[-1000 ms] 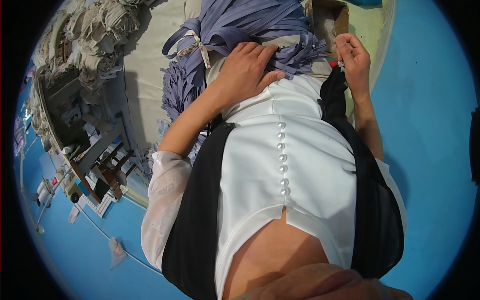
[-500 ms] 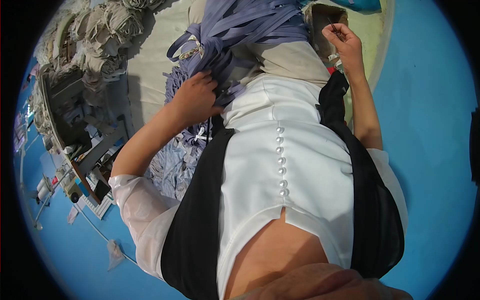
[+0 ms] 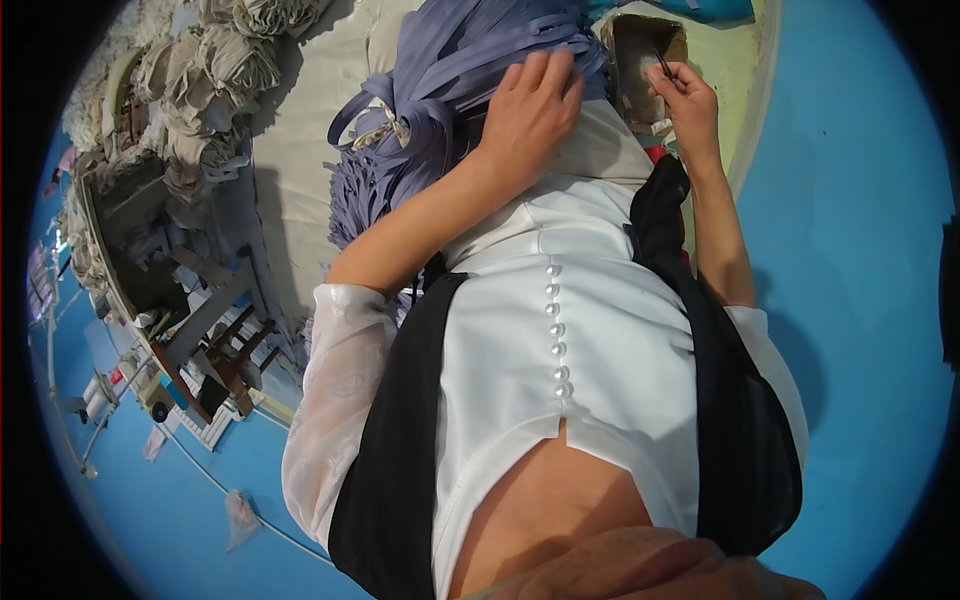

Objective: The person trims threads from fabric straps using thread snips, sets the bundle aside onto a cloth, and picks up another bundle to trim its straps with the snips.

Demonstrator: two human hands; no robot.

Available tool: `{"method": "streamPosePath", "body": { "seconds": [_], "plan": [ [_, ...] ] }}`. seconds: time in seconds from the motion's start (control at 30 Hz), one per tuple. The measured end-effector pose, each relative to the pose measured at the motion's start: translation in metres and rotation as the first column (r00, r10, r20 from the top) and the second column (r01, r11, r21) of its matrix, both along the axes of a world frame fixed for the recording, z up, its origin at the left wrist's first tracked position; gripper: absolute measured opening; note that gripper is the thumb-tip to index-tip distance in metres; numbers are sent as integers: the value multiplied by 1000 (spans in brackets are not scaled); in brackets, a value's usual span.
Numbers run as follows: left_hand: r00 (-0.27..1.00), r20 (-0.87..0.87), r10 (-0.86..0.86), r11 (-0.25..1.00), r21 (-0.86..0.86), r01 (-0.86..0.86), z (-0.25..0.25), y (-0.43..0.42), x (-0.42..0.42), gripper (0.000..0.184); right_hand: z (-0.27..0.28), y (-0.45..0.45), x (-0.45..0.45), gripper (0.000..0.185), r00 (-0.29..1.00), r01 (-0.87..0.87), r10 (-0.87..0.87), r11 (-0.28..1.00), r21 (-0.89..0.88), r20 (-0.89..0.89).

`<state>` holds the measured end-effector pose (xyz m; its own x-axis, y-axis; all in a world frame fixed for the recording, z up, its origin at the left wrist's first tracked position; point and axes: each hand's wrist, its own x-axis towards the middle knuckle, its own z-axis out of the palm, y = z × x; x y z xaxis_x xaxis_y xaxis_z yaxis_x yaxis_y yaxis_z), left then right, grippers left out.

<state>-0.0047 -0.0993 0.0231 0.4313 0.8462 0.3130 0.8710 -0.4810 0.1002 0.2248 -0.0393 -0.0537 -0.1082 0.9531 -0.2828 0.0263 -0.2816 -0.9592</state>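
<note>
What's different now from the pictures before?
A second ago, the left hand lay on the cut ends of some purple strips. It pulled those ends left off the lap, let go, then came back up and right, over the strips. The right hand holds a thin dark tool, same as half a second ago. The box stayed put.

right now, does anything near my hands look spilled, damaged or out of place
Nothing looks plainly spilled or damaged. The purple strips by your left hand look a bit untidy, overlapping and looping in different directions, but nothing clearly out of place.
</note>
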Motion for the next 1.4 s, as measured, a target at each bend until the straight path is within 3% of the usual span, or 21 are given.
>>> {"method": "streamPosePath", "body": {
  "seconds": [0.1,0.2,0.33,0.43,0.53,0.63,0.73,0.77,0.87,0.9,1.03,1.13,1.23,1.3,1.4],
  "plan": [
    [983,-124,132,983,-110,-145,-3,2,5,28,-2,0,4,17,1000,10,-10,999,-37,0],
    [970,-232,-68,971,-237,11,-12,10,8,28,-7,2,5,18,1000,-26,26,998,-53,-8],
    [978,-206,-30,998,-66,16,-14,16,14,25,-5,1,6,19,1000,15,-16,999,-29,-20],
    [933,-329,-146,979,-181,90,-16,28,27,28,-9,6,16,20,1000,26,-26,1000,-16,-13],
    [951,-162,-264,957,-166,237,-28,38,30,31,-1,7,24,20,997,77,-77,997,-31,-8],
    [987,12,-158,899,-412,149,-29,58,30,28,5,6,38,19,985,165,-165,986,-7,-38],
    [853,485,191,618,-735,279,-14,76,30,20,7,7,61,19,976,210,-209,978,4,-59],
    [767,531,360,384,-834,396,-9,87,29,14,10,6,66,19,973,225,-225,974,3,-56],
    [606,532,591,162,-814,558,-9,101,27,11,19,6,71,19,967,248,-248,969,1,-57],
    [495,559,665,113,-731,673,-11,103,26,11,23,6,71,19,966,253,-253,967,-1,-58],
    [334,574,747,195,-670,716,-12,100,30,29,46,4,60,20,971,236,-238,967,92,7],
    [275,632,725,317,-660,681,-10,96,35,33,65,4,42,22,977,192,-207,960,204,55],
    [256,653,713,324,-631,705,-12,95,35,37,79,9,23,23,987,144,-159,955,259,39],
    [164,618,769,382,-650,657,-10,93,42,39,84,12,17,24,990,111,-132,954,279,58],
    [117,634,764,458,-661,595,-14,87,46,40,85,13,9,23,961,34,-153,893,448,232]
  ]
}}
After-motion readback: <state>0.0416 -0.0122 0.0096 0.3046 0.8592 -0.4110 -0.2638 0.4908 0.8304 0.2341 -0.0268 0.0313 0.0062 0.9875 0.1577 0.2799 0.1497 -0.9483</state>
